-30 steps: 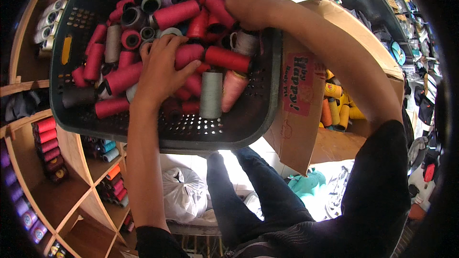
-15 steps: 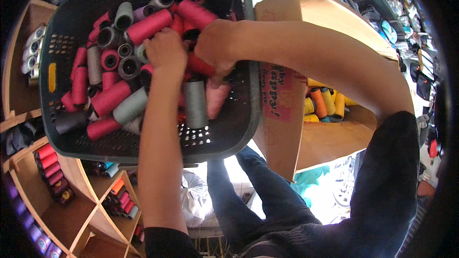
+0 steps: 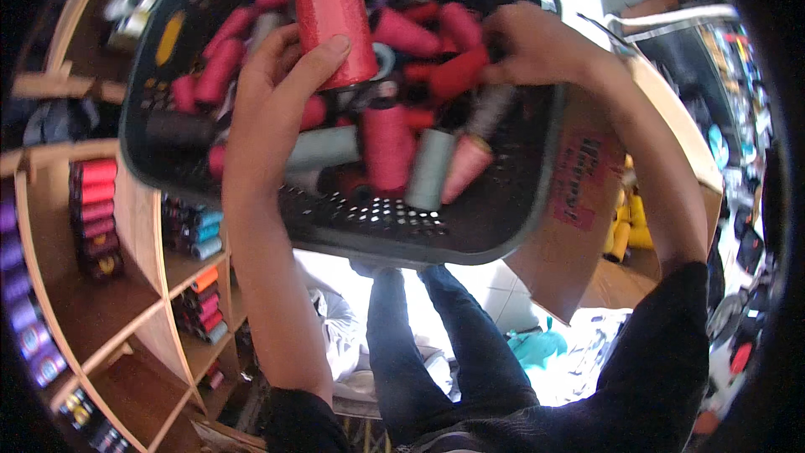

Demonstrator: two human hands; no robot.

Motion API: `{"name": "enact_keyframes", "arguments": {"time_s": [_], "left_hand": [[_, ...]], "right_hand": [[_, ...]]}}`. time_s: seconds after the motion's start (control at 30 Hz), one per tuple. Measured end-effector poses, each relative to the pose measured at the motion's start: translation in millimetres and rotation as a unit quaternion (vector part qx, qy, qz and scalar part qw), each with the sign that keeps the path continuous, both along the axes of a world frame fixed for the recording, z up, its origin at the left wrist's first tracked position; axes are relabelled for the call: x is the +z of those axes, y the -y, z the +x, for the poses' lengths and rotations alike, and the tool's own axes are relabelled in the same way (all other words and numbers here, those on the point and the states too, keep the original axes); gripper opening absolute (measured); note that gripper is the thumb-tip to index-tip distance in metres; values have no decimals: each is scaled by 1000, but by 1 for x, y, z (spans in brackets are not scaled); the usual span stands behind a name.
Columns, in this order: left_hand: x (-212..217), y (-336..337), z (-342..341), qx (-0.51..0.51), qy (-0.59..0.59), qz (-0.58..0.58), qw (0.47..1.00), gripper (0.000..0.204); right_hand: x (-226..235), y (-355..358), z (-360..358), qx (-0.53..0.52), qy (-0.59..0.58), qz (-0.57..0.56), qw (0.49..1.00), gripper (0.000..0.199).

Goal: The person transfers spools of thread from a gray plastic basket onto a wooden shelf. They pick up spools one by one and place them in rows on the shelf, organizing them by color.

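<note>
Raised over the dark basket [image 3: 402, 245], my left hand [image 3: 289, 75] is wrapped round a shiny pinkish-red thread spool [image 3: 334, 17], its thumb pressed along the side. At the basket's right side, my right hand [image 3: 532, 46] has its fingers closed at the end of a red thread spool [image 3: 457, 77]; blur softens that grip. Beneath and between the hands lie more spools: an upright-looking pink spool [image 3: 387, 147], a grey-green spool [image 3: 432, 169] and a light pink spool [image 3: 468, 168]. Some spools behind my left hand are hidden.
A cardboard box [image 3: 579, 252] holding yellow spools [image 3: 625, 222] stands right of the basket. To the left, wooden shelves [image 3: 126, 344] carry rows of red, blue and purple spools. A teal bundle [image 3: 537, 348] lies on the floor beside my legs.
My left hand has lifted the pinkish-red spool up out of the pile. My right hand has moved toward the basket's right side. The view has shifted, so the basket appears farther right.
</note>
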State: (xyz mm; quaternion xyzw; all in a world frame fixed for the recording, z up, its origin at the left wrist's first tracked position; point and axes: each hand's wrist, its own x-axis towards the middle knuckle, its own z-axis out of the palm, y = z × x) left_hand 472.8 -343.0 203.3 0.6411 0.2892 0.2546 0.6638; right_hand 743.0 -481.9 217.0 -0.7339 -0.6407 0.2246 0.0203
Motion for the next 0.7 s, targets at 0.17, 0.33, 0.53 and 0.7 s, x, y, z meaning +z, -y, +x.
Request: {"name": "enact_keyframes", "arguments": {"time_s": [0.17, 0.33, 0.53, 0.7], "left_hand": [[-8, -5, -98, 109, 192, -60, 974, 47], [-23, -13, -194, 285, 151, 45, 945, 53], [-78, -44, -304, 528, -169, 174, 814, 52], [-156, -95, -386, 661, -233, 360, 616, 52]], "right_hand": [[18, -6, -16, -72, -214, 216, 950, 44], [43, -69, -128, -12, -366, 242, 899, 35], [40, -145, -300, 183, -384, 236, 874, 48], [36, -227, -427, 240, -311, 126, 911, 35]]}}
